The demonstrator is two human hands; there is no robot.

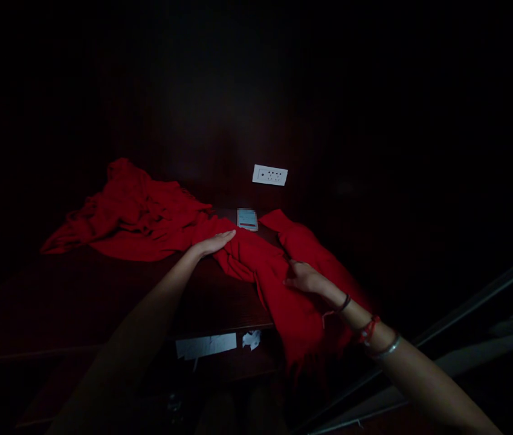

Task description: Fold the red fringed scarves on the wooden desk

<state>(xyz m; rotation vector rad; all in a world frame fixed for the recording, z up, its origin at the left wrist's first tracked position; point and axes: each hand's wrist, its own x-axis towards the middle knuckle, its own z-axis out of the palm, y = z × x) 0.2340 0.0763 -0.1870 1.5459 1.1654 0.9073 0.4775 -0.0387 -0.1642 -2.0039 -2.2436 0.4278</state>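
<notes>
A red fringed scarf [260, 257] lies across a dark wooden table, bunched in a heap at the left and hanging over the front edge at the right. My left hand [217, 243] rests on the middle of the cloth with its fingers stretched out together. Further right, my right hand [306, 278] lies on the scarf with fingers extended, some of them dim against the fabric. Bracelets and a dark band circle my right wrist. Behind the scarf, close to my left fingertips, a small light-blue card or packet [247, 219] lies on the table.
A white socket plate [270, 174] is fixed to the dark wall behind the table. Below the table's front edge [220, 329] show a pale paper [206, 345] and a crumpled white piece [251, 339]. A pale diagonal edge [478, 302] runs along the right. Much of the surroundings is too dark to see.
</notes>
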